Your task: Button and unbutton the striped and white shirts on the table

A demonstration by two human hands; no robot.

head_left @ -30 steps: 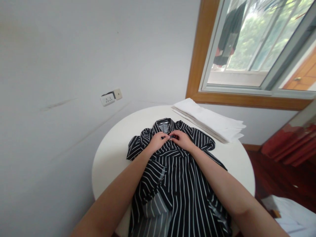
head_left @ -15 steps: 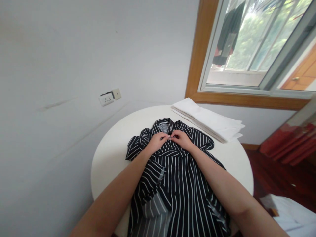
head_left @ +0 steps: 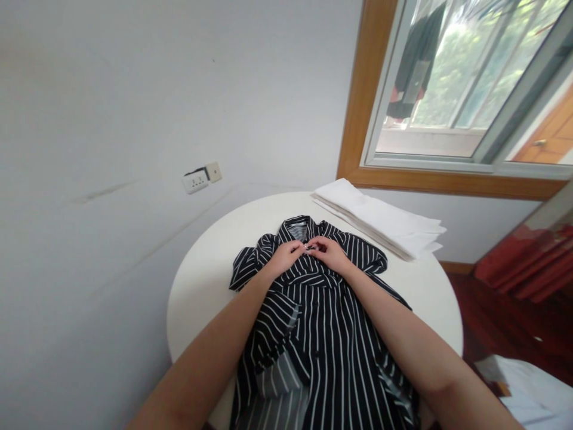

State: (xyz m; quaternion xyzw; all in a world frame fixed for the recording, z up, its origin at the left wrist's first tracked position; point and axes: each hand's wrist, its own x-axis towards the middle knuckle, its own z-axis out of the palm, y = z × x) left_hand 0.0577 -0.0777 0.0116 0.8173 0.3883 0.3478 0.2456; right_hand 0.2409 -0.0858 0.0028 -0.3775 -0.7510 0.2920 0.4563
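Black garment (head_left: 335, 346) — fingers (head_left: 320, 240) touching, wide table (head_left: 201, 298) margin left

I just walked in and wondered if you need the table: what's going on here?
A person has both hands on a striped garment spread on a round white table. The left hand and right hand meet at its front, just below the collar, with fingers pinching there; the exact part is too small to tell. A white folded stack lies at the table's far right edge, apart from the hands.
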